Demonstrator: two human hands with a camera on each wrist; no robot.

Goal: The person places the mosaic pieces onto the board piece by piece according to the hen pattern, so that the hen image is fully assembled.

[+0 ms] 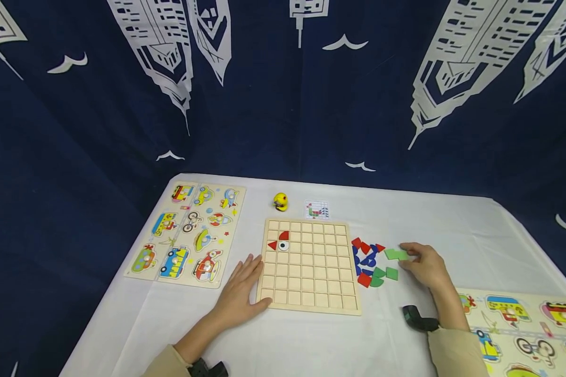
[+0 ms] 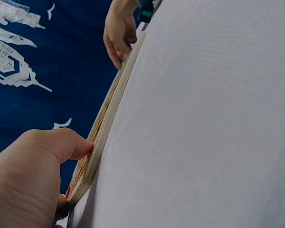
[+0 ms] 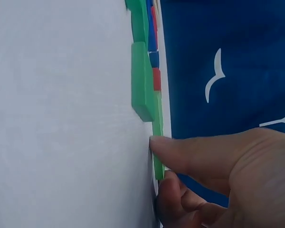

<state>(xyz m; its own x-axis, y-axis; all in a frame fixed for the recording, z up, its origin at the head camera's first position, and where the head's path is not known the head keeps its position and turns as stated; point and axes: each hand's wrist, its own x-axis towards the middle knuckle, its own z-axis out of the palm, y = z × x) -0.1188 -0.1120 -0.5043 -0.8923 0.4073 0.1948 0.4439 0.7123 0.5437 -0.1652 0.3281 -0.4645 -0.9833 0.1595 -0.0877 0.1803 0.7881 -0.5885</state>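
Observation:
A wooden grid board (image 1: pixel 310 309) lies mid-table. My left hand (image 1: pixel 242 287) rests along its left edge, fingers stretched out; the thumb touches the board near its lower left corner. In the board's upper left cells are a red quarter-round piece (image 1: pixel 284 235), a red triangle (image 1: pixel 272 245) and a white tile with a black dot (image 1: pixel 283 245). To the right, my right hand (image 1: pixel 425 264) pinches a light green square block (image 3: pixel 158 164) between thumb and fingers. Other light green squares (image 1: pixel 391 274) and dark green quarter-round pieces (image 1: pixel 377 282) lie nearby.
Red and blue pieces (image 1: pixel 369 261) crowd the board's right edge. Behind the board are a yellow duck toy (image 1: pixel 280 201) and a small pattern card (image 1: pixel 317 210). Picture puzzle boards lie at the left (image 1: pixel 186 235) and under the right forearm (image 1: pixel 523 324).

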